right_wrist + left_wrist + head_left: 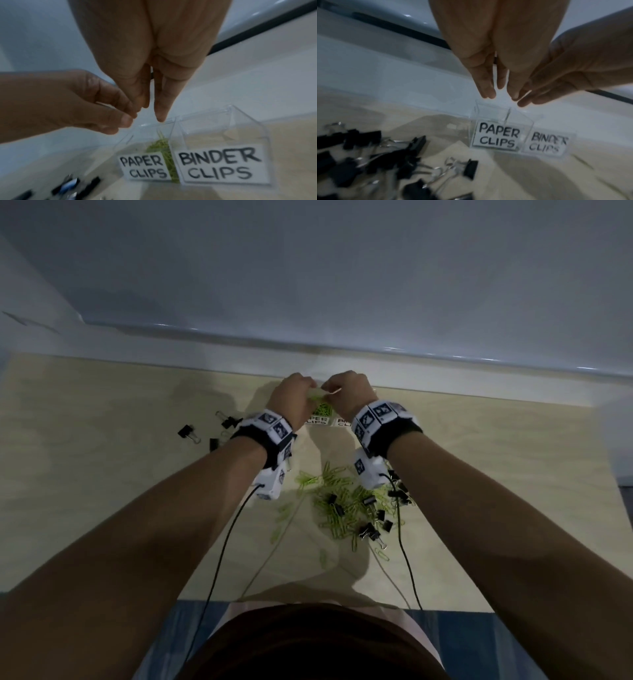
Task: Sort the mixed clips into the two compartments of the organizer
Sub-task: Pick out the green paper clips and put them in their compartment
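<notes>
Hands met fingertip to fingertip above a clear organizer (231, 121) near the far edge of a pale wooden table (479, 457). The left hand (295, 395) had its fingers drawn together and pointing down, and in the head view something yellow-green showed between the two hands (too small and blurred to say which fingers pinched it). The right hand (347, 392) was curled the same way, its fingertips (160, 115) hanging over the left-hand compartment. Whether either hand truly gripped a clip could not be told from the wrist views, where the fingers looked close together with nothing plainly between them.

The organizer had two compartments side by side. The left one carried a white label (143, 167) reading "PAPER CLIPS" and held a heap of green paper clips (163, 147). The right one, labelled "BINDER CLIPS" (219, 163), showed only bare table through its clear walls.

Closer to the person, between the forearms, a mixed pile (349, 508) of green paper clips and black binder clips lay loose on the table. A separate group of black binder clips (205, 429) with silver handles sat to the left of the left wrist.

Each wrist wore a black band with a white camera unit, and a thin black cable (219, 559) trailed from each towards the person's body.
</notes>
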Motion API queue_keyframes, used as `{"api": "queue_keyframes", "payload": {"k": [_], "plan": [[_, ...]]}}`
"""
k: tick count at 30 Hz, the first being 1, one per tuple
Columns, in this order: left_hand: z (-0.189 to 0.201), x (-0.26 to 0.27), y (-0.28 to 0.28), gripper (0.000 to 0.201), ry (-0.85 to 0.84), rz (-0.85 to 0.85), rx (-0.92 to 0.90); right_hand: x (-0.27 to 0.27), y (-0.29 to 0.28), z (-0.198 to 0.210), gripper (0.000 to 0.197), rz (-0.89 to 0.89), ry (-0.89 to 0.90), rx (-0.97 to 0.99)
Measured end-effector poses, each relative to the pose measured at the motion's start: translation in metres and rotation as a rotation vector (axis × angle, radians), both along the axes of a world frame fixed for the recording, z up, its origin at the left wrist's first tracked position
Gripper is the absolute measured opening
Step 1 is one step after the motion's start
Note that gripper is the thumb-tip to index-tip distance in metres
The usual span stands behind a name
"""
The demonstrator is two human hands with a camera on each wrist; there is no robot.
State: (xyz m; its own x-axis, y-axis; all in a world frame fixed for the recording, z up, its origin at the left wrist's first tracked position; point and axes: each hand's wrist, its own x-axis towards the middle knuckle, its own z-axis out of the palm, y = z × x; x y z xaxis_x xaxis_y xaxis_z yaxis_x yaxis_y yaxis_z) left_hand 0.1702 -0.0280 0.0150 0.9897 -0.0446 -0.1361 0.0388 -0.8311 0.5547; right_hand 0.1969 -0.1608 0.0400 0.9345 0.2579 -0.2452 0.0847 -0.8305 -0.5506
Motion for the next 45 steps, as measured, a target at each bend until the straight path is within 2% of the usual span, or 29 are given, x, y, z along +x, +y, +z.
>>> {"api": "queue_keyframes", "payload": {"k": [2,3,5,7,9,10,12,15,19,22,26,30,33,39,42,45], "plan": [[-0.002,-0.024,0.005,0.035,-0.071,-0.111,0.023,-0.018,-0.013,-0.003,0.028,0.069,-0.056,-0.031],[-0.004,-0.039,0.007,0.035,-0.053,-0.179,0.017,-0.029,-0.021,-0.009,0.029,0.111,-0.046,-0.062],[-0.014,-0.070,0.007,0.041,0.088,-0.314,0.047,-0.056,-0.040,-0.025,0.030,0.181,0.072,-0.130],[-0.031,-0.092,0.002,0.055,0.209,-0.408,0.137,-0.077,-0.052,-0.043,0.042,0.331,0.167,-0.254],[-0.046,-0.102,-0.003,0.069,0.280,-0.423,0.196,-0.087,-0.055,-0.057,0.059,0.509,0.164,-0.362],[-0.052,-0.105,-0.005,0.071,0.296,-0.414,0.202,-0.089,-0.054,-0.060,0.065,0.544,0.155,-0.383],[-0.059,-0.107,-0.009,0.065,0.287,-0.377,0.172,-0.092,-0.052,-0.064,0.070,0.541,0.142,-0.372],[-0.064,-0.108,-0.011,0.038,0.249,-0.318,0.114,-0.097,-0.051,-0.068,0.054,0.530,0.155,-0.358],[-0.065,-0.105,-0.011,0.020,0.278,-0.259,0.053,-0.104,-0.051,-0.068,0.030,0.476,0.174,-0.267],[-0.063,-0.105,-0.012,0.013,0.274,-0.261,0.046,-0.109,-0.055,-0.070,0.023,0.411,0.179,-0.247],[-0.059,-0.105,-0.014,0.013,0.261,-0.285,0.054,-0.111,-0.065,-0.073,0.017,0.305,0.197,-0.226],[-0.050,-0.099,-0.012,0.010,0.249,-0.260,-0.009,-0.108,-0.074,-0.069,0.014,0.144,0.231,-0.086],[-0.038,-0.081,-0.008,0.006,0.207,-0.179,-0.135,-0.092,-0.070,-0.058,0.014,-0.044,0.230,0.096],[-0.011,-0.021,0.000,0.010,0.010,0.119,-0.332,-0.033,-0.032,-0.022,0.021,-0.134,0.026,0.291],[-0.008,-0.001,0.002,0.014,-0.023,0.211,-0.382,-0.008,-0.006,-0.017,0.017,-0.212,-0.067,0.296],[-0.013,-0.002,0.003,0.020,0.020,0.249,-0.436,0.006,0.012,-0.022,0.017,-0.284,-0.092,0.302]]}}
